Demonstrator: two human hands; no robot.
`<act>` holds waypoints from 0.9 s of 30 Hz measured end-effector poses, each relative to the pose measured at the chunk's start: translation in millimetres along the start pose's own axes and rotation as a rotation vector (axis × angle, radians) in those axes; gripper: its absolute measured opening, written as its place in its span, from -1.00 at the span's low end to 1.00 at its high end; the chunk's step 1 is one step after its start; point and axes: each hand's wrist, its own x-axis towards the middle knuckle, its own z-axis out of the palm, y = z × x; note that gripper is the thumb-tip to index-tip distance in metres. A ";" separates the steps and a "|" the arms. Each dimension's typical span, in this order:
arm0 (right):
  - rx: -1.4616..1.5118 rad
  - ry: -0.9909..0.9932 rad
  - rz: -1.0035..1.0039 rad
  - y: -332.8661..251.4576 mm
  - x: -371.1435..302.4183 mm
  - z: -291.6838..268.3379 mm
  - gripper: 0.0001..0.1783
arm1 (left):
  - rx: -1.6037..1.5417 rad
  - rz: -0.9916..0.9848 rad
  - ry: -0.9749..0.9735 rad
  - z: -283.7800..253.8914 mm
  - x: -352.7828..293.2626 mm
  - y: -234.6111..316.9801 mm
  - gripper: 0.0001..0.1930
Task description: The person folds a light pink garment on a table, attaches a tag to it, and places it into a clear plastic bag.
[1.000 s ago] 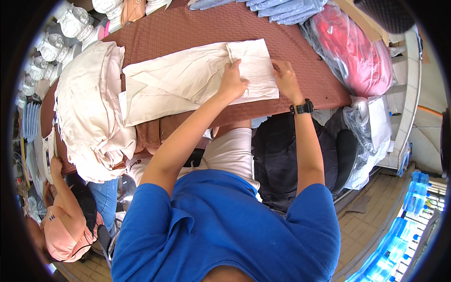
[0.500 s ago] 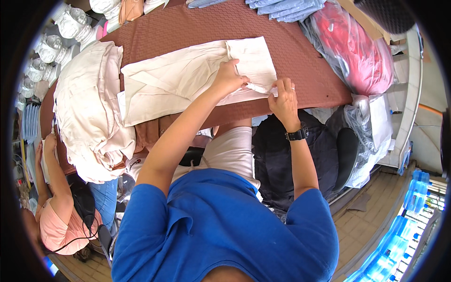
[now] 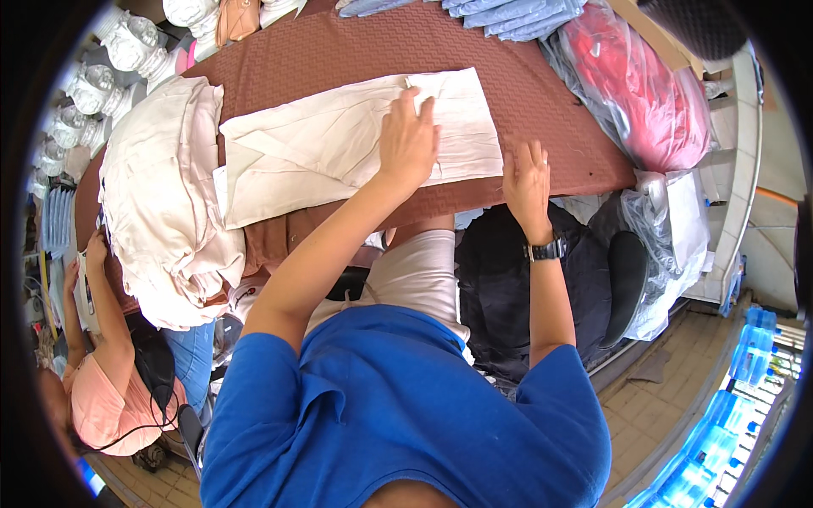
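Observation:
A folded cream garment (image 3: 292, 157) lies flat along the near side of the table, its smooth squared end to the right. My left hand (image 3: 408, 140) rests on top of it near that end, fingers stretched forward and somewhat apart. Just off the garment's right edge, my right hand (image 3: 528, 182) hovers near the table edge with its fingers extended and nothing in them. A black watch (image 3: 546, 249) is on my right wrist. To the left of the garment is a tall heap of cream cloth (image 3: 165, 186), draping over the table's edge.
A brown textured cloth covers the table (image 3: 339, 51). Folded blue garments (image 3: 512, 17) lie at its far side, and a clear bag with red contents (image 3: 631, 85) at the right. A black seat (image 3: 533, 288) stands below the edge. At the left, a person in pink (image 3: 118, 398) works.
My right hand has let go of the garment's near right corner and moved slightly right. My left hand has opened and lies flat on the cloth, whose right end is now smoother.

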 end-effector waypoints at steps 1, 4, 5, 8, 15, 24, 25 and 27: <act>0.012 0.043 -0.073 -4.9 8.5 4.6 -0.64 | 0.034 0.096 0.030 9.0 3.7 2.0 -0.45; -0.005 0.097 -0.252 -10.0 39.2 29.4 -0.59 | 0.198 0.211 0.021 47.1 6.9 -5.5 -0.35; -0.053 0.066 -0.279 -7.1 40.4 42.1 -0.58 | 0.233 0.204 0.025 55.0 7.6 -8.4 -0.33; -0.028 0.003 -0.267 15.1 36.4 78.8 -0.56 | 0.247 0.166 -0.018 67.7 3.5 -21.6 -0.26; -0.005 0.134 0.049 42.9 58.0 97.0 -0.40 | 0.240 0.192 0.073 59.9 6.7 -15.4 -0.31; 0.448 -0.272 0.370 44.4 95.7 69.3 -0.55 | 0.027 0.262 0.084 50.5 -7.2 -3.0 -0.20; 0.459 -0.315 0.386 37.0 103.1 59.5 -0.54 | -0.137 0.204 0.056 46.0 -15.8 12.2 -0.12; 0.504 -0.341 0.378 15.3 118.2 46.8 -0.52 | -0.465 0.082 0.015 41.7 -28.8 43.9 0.05</act>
